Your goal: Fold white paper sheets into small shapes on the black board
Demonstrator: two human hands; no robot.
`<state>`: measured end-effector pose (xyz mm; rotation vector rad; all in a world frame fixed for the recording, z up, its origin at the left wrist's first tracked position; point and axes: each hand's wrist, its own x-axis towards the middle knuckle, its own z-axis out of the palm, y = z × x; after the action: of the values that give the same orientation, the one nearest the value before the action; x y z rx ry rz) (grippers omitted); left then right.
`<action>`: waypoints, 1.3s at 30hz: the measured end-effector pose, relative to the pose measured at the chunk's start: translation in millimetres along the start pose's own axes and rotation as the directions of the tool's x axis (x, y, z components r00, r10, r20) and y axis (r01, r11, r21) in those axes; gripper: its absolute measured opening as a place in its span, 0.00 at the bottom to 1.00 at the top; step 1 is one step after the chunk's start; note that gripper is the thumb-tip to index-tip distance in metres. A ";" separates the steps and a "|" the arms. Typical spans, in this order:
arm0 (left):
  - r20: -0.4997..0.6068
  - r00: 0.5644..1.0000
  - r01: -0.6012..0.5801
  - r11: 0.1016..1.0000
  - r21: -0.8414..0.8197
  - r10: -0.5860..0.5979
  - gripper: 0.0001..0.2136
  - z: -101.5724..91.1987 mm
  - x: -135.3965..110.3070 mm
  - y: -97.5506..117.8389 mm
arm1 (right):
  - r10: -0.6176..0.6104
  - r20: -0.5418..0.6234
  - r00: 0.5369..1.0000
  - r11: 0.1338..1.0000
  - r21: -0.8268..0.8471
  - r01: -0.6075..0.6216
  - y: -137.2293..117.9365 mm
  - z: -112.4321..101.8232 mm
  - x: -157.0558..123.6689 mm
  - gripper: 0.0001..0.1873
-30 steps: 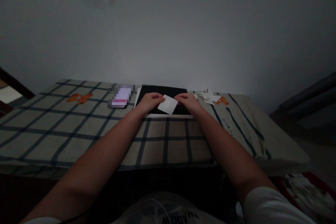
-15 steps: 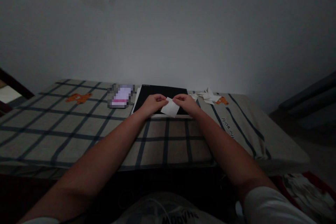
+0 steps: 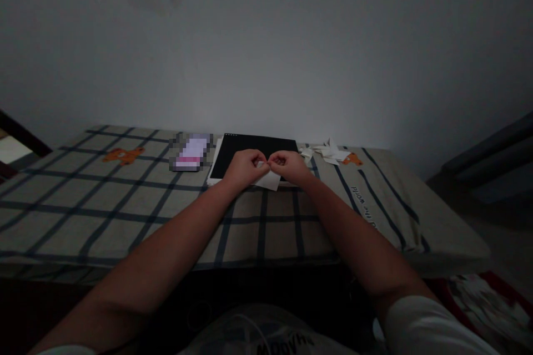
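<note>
A small white piece of paper (image 3: 268, 180) is pinched along its upper part by both hands, above the front edge of a black-covered notebook (image 3: 260, 145). My left hand (image 3: 246, 167) closes on the paper from the left, thumb and forefinger together. My right hand (image 3: 292, 166) grips it from the right, its fingertips meeting those of the left. The fingers hide the paper's top; its lower corner hangs free. Just right of the notebook lie several folded white paper pieces (image 3: 331, 151).
A phone (image 3: 192, 152) with a lit, blurred screen lies left of the notebook. The table (image 3: 166, 199) has a checked cloth with orange bear prints, and its back edge meets a plain wall (image 3: 266, 55). Part of a red container (image 3: 495, 305) shows low on the right.
My hands have drawn together until the fingertips meet at the paper's upper part. They now cover more of it, and its visible part sits slightly lower.
</note>
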<state>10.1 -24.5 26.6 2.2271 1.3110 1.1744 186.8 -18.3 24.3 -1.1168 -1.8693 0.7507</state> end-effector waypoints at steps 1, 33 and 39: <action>-0.011 1.000 0.004 1.000 0.015 -0.004 0.08 0.2 0.2 1.3 | -0.009 -0.007 1.000 1.000 -0.014 0.009 0.2 0.0 0.4 0.08; 0.089 0.991 0.121 0.946 -0.300 -0.099 0.15 -4.3 11.5 -18.5 | 0.083 -0.066 0.994 0.982 0.173 -0.071 13.7 -10.7 4.7 0.13; 0.103 0.984 0.169 0.936 -0.309 -0.144 0.12 -3.0 13.2 -21.6 | 0.109 -0.037 0.993 0.982 0.161 -0.102 14.5 -11.1 4.7 0.11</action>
<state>-1.6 -2.3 22.0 1.8847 1.1520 1.1353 201.2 -6.9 19.7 -1.1277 -1.6910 0.9101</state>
